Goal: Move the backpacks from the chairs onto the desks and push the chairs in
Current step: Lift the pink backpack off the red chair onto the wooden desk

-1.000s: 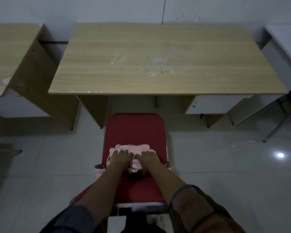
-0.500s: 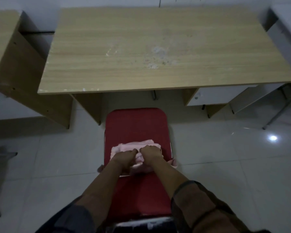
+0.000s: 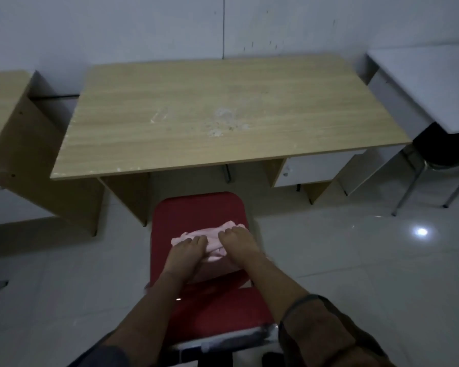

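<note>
Our wooden desk point(image 3: 223, 115) stands bare against the wall. Our left hand point(image 3: 187, 249) and right hand point(image 3: 237, 242) now curl shut on the pink backpack point(image 3: 215, 238), lifted slightly off the red chair point(image 3: 196, 207) seat; next, we judge, the desk's near edge.

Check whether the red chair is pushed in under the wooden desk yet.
Not pushed in. The red chair stands wholly in front of the wooden desk, and floor shows between them.
</note>
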